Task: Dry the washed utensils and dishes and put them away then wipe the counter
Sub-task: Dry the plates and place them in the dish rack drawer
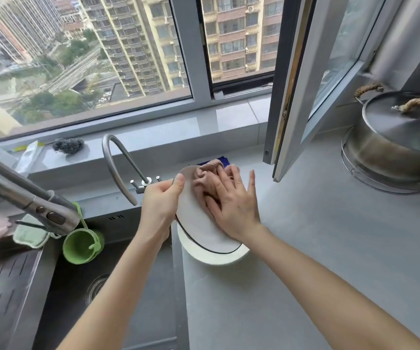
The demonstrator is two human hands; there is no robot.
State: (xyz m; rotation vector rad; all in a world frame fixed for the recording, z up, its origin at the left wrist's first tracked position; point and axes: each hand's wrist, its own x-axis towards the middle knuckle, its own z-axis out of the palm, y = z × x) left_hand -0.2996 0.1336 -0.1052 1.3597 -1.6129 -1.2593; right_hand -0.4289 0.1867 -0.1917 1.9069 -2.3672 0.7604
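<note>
Left hand (160, 200) is gripping the white dark-rimmed plate (198, 231) at its far-left rim, with the thumb lying over the upper face and the other fingers hidden behind the rim. Right hand (231, 200) is lying flat with fingers straight and spread, holding nothing, and is pressing a pink cloth (203, 178) onto the plate face. The cloth is bunching up just beyond the right fingertips, toward the plate's far edge.

The plate is being held tilted above the counter (305, 236), with its face pointing up and toward the right palm. Its seen oval is running long from the left thumb's grip point to the near-right, ending under the right wrist.

A second plate (216, 258) is sitting flat on the counter directly below the held one, peeking out under its near edge. A blue cloth (222, 159) is showing just past the right fingertips. A thin curved faucet (118, 157) is standing just beside the left grip, on its outer side. The sink (77, 286) is lying under the left forearm, and a green cup (81, 246) is hanging left of that wrist. A lidded steel pot (393, 137) is sitting well to the right of the right hand.
</note>
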